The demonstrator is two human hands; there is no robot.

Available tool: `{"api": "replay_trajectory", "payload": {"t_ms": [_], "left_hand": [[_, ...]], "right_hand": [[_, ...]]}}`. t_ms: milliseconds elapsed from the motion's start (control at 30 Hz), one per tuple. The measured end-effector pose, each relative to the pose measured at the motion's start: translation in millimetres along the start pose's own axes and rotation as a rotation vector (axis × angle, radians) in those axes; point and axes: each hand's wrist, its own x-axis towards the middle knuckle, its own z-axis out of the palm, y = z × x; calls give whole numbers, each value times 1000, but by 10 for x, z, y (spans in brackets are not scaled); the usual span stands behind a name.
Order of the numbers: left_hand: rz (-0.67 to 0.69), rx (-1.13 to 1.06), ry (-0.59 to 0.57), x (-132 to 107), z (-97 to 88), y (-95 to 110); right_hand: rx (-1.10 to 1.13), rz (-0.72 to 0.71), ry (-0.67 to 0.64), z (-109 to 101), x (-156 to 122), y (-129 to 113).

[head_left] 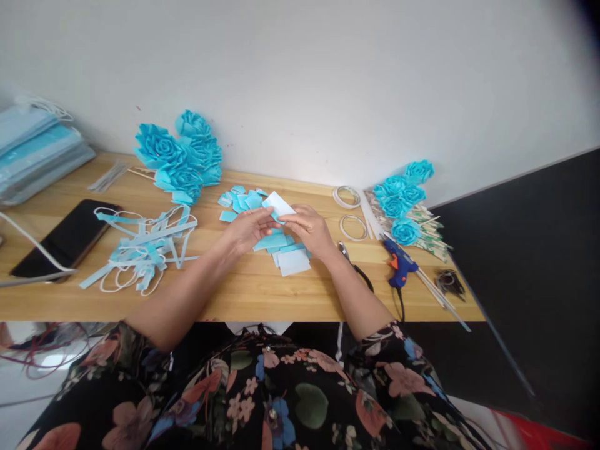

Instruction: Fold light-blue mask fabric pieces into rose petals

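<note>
My left hand (pixel 249 227) and my right hand (pixel 310 229) meet over the middle of the wooden table (pixel 244 294). Together they pinch a small pale blue square piece (pixel 279 204), tilted up between the fingertips. Under my hands lies a loose pile of blue squares (pixel 285 250), with more small cut pieces (pixel 241 200) just behind. A bunch of finished blue paper roses (pixel 180 156) lies at the back left. Another bunch of roses on sticks (pixel 403 200) lies at the right.
A blue glue gun (pixel 398 265) with its cord lies right of my hands, beside two tape rolls (pixel 354 226). Cut strips and elastic loops (pixel 145 247) and a dark phone (pixel 65 240) lie at left. Stacked face masks (pixel 32 150) sit far left. Scissors (pixel 450 282) rest near the right edge.
</note>
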Motion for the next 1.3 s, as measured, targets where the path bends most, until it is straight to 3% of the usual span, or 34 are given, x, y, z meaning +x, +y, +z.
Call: {"api": "replay_trajectory", "payload": {"t_ms": [233, 367, 733, 1000, 1300], "left_hand": [[60, 76, -54, -22, 3, -35], [123, 142, -23, -16, 0, -58], [227, 276, -36, 55, -77, -155], [205, 290, -43, 33, -70, -145], [259, 345, -48, 14, -45, -148]], "right_hand": [[46, 89, 15, 19, -2, -12], [88, 125, 14, 23, -7, -30], [205, 402, 137, 50, 16, -130], [286, 495, 169, 60, 19, -115], [522, 535, 133, 105, 11, -55]]}}
